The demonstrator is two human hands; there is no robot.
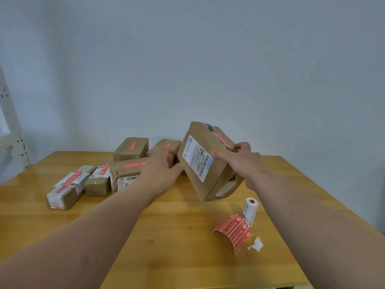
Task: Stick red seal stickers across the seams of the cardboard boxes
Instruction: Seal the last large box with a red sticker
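Note:
A large cardboard box (208, 161) with a white shipping label is tilted up above the wooden table (177, 236), a red seal sticker running along its upper side. My right hand (241, 161) grips its right edge, thumb on the label face and fingers over the top. My left hand (164, 165) holds the box's left lower side, fingers partly hidden behind it. A roll of red seal stickers (250, 211) lies near the right, with an unrolled red strip (235, 230) curling toward me.
Several smaller cardboard boxes bearing red stickers sit at the back left, among them a long one (66, 188) and a wide one (127, 176). A scrap of white backing paper (256, 244) lies by the strip. A metal shelf frame (10, 130) stands at far left.

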